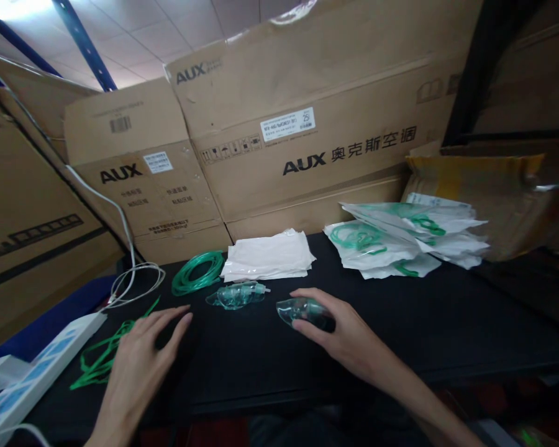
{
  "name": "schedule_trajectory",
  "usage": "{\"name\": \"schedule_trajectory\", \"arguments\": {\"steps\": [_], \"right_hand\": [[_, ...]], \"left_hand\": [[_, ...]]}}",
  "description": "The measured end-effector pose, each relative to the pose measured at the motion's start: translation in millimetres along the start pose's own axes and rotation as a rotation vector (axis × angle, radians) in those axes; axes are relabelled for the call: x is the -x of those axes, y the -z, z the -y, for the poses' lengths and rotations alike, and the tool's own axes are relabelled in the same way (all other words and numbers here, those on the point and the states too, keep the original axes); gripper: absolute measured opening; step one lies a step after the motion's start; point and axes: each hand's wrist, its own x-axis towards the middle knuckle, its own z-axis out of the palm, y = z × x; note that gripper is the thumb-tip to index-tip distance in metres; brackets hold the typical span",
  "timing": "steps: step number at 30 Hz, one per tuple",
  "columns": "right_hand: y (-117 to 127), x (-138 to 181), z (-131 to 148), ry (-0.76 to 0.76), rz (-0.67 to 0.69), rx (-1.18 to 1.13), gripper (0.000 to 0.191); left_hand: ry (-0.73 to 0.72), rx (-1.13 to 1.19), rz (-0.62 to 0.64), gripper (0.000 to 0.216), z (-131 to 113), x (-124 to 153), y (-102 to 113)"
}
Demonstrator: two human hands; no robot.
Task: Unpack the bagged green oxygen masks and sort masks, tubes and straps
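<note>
My right hand (333,329) grips a clear greenish oxygen mask (298,310) just above the black tabletop, its fingers and thumb around the sides. My left hand (144,347) holds nothing; thumb and fingers are apart. Beside and partly under it are tangled green elastic straps (97,360). Between the hands, a little farther back, rests a clear mask part with a nebulizer cup (240,295). A coil of green tubing (196,273) lies behind that, next to a stack of white pouches (268,254).
Packed pouches with green tubing (391,239) are piled at the back right. A white power strip (41,372) and a looped white cable (137,282) occupy the left. Large cardboard boxes (326,180) stand along the back of the black table (242,372).
</note>
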Motion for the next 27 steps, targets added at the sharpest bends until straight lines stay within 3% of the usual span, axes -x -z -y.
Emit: {"name": "schedule_trajectory", "arguments": {"steps": [4,7,13,21,27], "right_hand": [[-17,-43,4,0.092,-0.031,0.073,0.028],[-31,-71,0,0.157,-0.051,0.139,0.028],[-47,-96,-19,0.252,0.064,0.166,0.030],[-54,-97,-40,0.353,0.199,0.258,0.045],[-53,-96,-36,0.415,0.232,0.354,0.042]], "left_hand": [[-0.173,0.163,-0.025,0.041,-51,-27,-20],[-0.230,0.242,-0.004,0.037,-67,-41,-38],[-0.231,0.330,0.048,0.034,-64,-43,-57],[-0.146,0.418,0.052,0.035,-64,-41,-59],[-0.153,0.438,0.065,0.032,-63,-44,-59]]}}
